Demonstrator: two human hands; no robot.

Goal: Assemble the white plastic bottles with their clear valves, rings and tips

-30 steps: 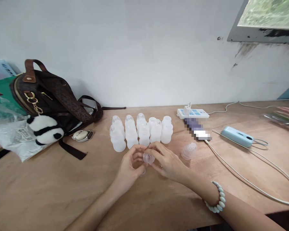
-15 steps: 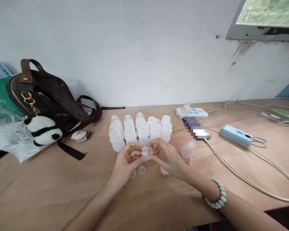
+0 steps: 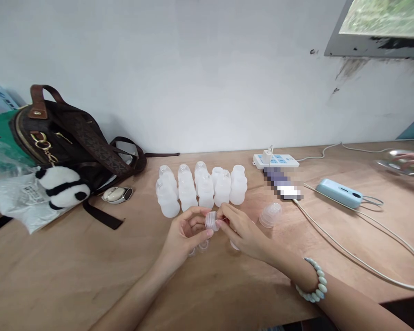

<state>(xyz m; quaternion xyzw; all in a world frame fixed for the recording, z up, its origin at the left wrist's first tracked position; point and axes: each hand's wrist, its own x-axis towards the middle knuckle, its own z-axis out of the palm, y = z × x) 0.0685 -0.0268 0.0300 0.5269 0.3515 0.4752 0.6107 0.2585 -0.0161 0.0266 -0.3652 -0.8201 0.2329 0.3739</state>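
In front of me, a small clear ribbed screw collar (image 3: 211, 221) is held up between my two hands. My left hand (image 3: 188, 232) is closed around its left side with the fingertips. The fingers of my right hand (image 3: 239, 227) pinch at the collar's right side and cover that end. Several frosted white wavy-sided bottles (image 3: 170, 204) stand in two rows just beyond; some wear clear domed caps. Under my left hand lie small clear round pieces (image 3: 203, 245), partly hidden. A pale round piece (image 3: 234, 245) shows beneath my right hand.
Stacked clear domed caps (image 3: 271, 215) sit right of my hands. Beyond are a power strip (image 3: 276, 160), a phone (image 3: 279, 181), a blue device (image 3: 340, 193) and a looping white cable (image 3: 369, 220). A backpack (image 3: 65, 138), panda toy (image 3: 64, 187) and mouse (image 3: 113, 195) occupy the left.
My right fingers have closed in over the collar's right end, and the collar has turned slightly. Another person's blurred hand has appeared at the far right edge, over the green object.
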